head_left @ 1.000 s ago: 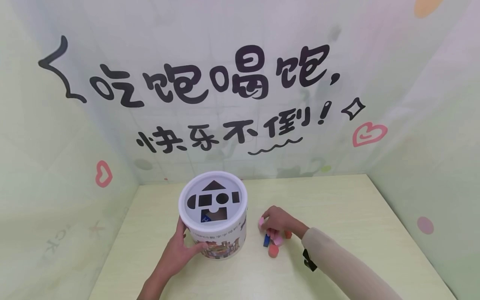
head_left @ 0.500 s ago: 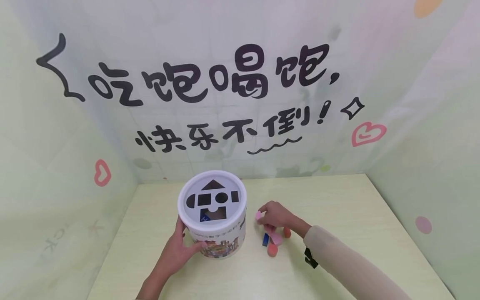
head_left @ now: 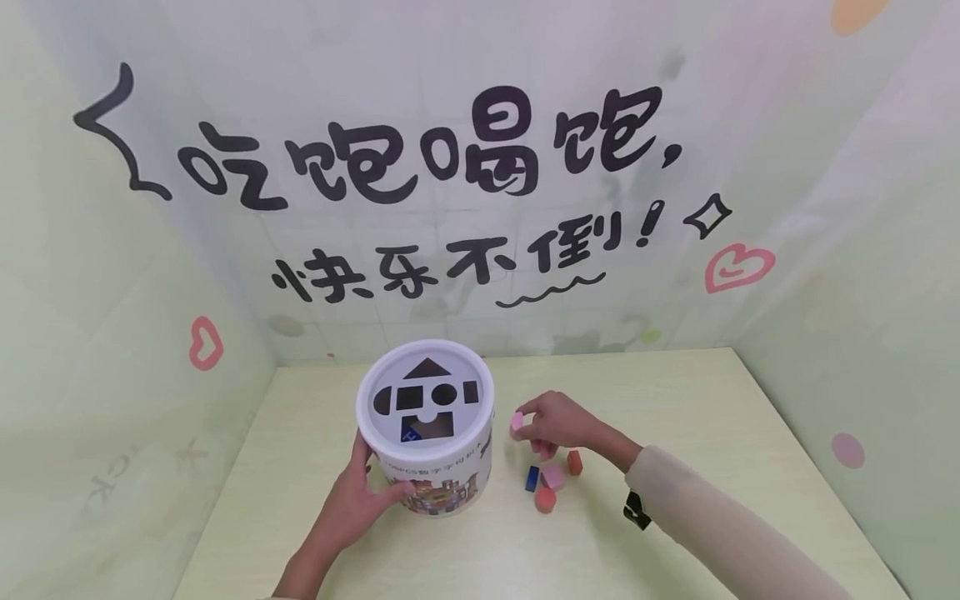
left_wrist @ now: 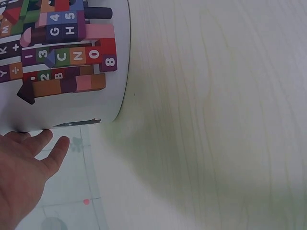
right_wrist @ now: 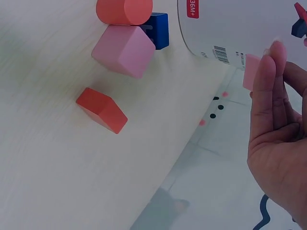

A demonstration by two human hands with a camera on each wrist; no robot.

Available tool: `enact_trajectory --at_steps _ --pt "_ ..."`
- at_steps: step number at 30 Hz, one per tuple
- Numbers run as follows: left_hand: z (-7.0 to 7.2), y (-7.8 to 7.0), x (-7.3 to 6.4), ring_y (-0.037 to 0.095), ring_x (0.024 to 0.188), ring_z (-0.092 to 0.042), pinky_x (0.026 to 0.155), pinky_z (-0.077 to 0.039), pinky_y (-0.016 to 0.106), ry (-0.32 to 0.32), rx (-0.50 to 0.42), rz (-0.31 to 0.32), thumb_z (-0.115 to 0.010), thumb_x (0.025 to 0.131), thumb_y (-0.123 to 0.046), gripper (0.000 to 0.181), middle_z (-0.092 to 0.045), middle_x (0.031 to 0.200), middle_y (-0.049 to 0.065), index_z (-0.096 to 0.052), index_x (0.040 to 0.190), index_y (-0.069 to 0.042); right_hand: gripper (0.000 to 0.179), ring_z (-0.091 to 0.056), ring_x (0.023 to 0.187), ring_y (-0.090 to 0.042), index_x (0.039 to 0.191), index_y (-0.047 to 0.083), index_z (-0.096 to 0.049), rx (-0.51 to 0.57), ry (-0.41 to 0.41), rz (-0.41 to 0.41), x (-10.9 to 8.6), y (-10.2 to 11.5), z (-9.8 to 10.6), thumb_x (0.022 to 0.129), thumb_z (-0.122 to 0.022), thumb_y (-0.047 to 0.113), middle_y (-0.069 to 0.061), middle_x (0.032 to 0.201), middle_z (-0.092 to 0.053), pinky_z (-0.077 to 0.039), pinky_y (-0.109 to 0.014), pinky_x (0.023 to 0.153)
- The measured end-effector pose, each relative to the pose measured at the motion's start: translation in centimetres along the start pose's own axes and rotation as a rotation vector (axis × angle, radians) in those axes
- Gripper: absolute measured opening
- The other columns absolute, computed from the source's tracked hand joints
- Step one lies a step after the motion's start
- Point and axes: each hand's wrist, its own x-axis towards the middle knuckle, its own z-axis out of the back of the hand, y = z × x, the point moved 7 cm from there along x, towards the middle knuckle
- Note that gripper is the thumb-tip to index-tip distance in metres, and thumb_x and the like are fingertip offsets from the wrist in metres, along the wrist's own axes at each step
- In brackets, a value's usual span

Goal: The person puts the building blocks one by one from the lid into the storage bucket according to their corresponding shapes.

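A white bucket (head_left: 442, 487) stands upright on the table, its lid (head_left: 378, 433) cut with variously shaped holes. My left hand (head_left: 354, 504) grips the bucket's near left side, thumb on the front; in the left wrist view its fingers (left_wrist: 57, 152) meet the wall printed with blocks. To the right of the bucket, my right hand (head_left: 558, 421) pinches a pink block (head_left: 517, 425) above the table. Below that hand lie a blue block (head_left: 532, 478), a second pink block (head_left: 552, 477), an orange-red round block (head_left: 545, 500) and an orange-red oblong block (right_wrist: 100, 110).
Through the arch-shaped hole in the lid, a blue block (head_left: 410, 436) marked H shows inside the bucket. The pale wooden table (head_left: 712, 467) ends at a printed backdrop (head_left: 420, 67) behind and at both sides.
My right hand has risen slightly away from the loose blocks with the pink block pinched in its fingers, uncovering more of them. The left hand and bucket stay in place.
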Motion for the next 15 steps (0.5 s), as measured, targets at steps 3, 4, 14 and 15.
enact_trajectory --at_steps 3,4,14,15 --pt "0.0 -0.1 0.0 0.040 0.136 -0.041 0.104 -0.034 0.069 -0.001 -0.007 -0.010 -0.083 0.075 -0.040 0.115 -0.045 0.148 0.012 0.000 0.153 -0.045 0.027 -0.060 0.046 -0.015 0.111 0.010 -0.070 0.024 0.000 0.012 -0.4 0.3 0.3 0.089 -0.072 0.025 -0.005 0.058 -0.063 -0.058 -0.030 0.050" --pt "0.0 -0.1 0.0 0.040 0.136 -0.041 0.105 -0.034 0.068 0.000 -0.010 -0.011 -0.083 0.075 -0.040 0.115 -0.046 0.148 0.011 0.000 0.153 -0.046 0.030 -0.060 0.046 -0.015 0.113 0.009 -0.069 0.028 -0.001 0.015 -0.5 0.3 0.4 0.088 -0.072 0.025 -0.005 0.058 -0.063 -0.058 -0.030 0.050" --pt "0.0 0.0 0.0 0.039 0.134 -0.043 0.105 -0.035 0.067 -0.001 0.002 -0.015 -0.083 0.075 -0.041 0.115 -0.047 0.147 0.011 0.000 0.153 -0.045 0.039 -0.059 0.045 -0.016 0.120 0.012 -0.068 0.016 0.010 0.037 -1.1 2.2 1.8 0.086 -0.075 0.029 -0.006 0.059 -0.064 -0.060 -0.038 0.054" --pt "0.0 0.0 0.0 0.039 0.134 -0.043 0.105 -0.035 0.067 -0.002 0.002 -0.016 -0.083 0.074 -0.041 0.115 -0.047 0.147 0.011 0.000 0.154 -0.045 0.040 -0.060 0.046 -0.016 0.121 0.012 -0.067 0.011 0.009 0.043 -1.1 2.6 2.1 0.086 -0.075 0.030 -0.006 0.059 -0.064 -0.060 -0.039 0.054"
